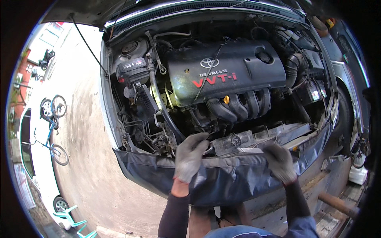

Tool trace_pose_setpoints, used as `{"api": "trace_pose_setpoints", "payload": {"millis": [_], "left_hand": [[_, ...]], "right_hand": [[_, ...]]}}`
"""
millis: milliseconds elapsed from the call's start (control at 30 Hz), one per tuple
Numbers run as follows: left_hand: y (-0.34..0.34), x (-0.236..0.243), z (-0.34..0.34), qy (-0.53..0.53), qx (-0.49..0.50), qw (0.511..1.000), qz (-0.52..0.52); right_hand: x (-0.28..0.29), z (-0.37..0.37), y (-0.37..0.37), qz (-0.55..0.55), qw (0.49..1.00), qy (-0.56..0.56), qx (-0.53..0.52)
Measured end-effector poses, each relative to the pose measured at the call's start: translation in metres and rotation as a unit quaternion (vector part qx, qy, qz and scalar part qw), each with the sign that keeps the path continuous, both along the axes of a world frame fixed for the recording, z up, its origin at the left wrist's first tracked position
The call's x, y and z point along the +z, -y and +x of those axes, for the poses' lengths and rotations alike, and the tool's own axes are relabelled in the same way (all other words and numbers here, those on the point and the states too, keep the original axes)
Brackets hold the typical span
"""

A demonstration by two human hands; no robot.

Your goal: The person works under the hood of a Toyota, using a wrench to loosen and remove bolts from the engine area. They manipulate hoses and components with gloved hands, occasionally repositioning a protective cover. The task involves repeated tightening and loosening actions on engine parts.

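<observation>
Both my hands wear grey-white knitted work gloves and hover over the front edge of an open car engine bay. My left hand (189, 157) is by the front left, fingers stretched to the right and apart, with no object seen in them. A small shiny curved metal part (208, 149) shows beside its fingers. My right hand (280, 162) is above the front edge further right; its fingers are dark and blurred, so their grip is unclear. Below both hands hangs a black fender cover (234, 178). Beyond them sits the black plastic engine cover (234, 67), with a thin dark cord (207, 77) across it.
A battery (315, 92) stands at the bay's right, a black fluid reservoir (133, 70) at its left. The raised hood (75, 10) is overhead. Left lie concrete ground (87, 139), a blue bicycle (51, 131) and a white car (41, 170). A rusty pipe (337, 204) juts in at lower right.
</observation>
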State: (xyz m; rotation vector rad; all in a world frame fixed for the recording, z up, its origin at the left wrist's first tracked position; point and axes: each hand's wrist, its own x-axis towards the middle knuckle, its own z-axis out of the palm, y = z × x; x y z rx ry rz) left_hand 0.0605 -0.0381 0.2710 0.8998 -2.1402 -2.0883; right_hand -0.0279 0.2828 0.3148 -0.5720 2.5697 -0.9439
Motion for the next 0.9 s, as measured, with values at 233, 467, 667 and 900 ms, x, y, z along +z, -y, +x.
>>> {"api": "trace_pose_setpoints", "payload": {"millis": [233, 467, 667, 900], "left_hand": [[0.051, -0.028, 0.030, -0.143, 0.243, 0.913, 0.295], [0.063, -0.057, 0.037, -0.154, 0.149, 0.932, 0.292], [0.062, -0.074, 0.017, -0.096, 0.062, 0.955, 0.274], [0.083, -0.105, -0.020, -0.097, 0.153, 0.902, 0.392]], "right_hand": [[-0.096, 0.314, -0.235, 0.368, 0.876, 0.292, -0.111], [-0.241, 0.588, -0.280, 0.517, 0.743, 0.425, 0.003], [-0.249, 0.649, -0.276, 0.473, 0.695, 0.541, 0.005], [-0.228, 0.558, -0.227, 0.382, 0.724, 0.574, -0.018]]}}
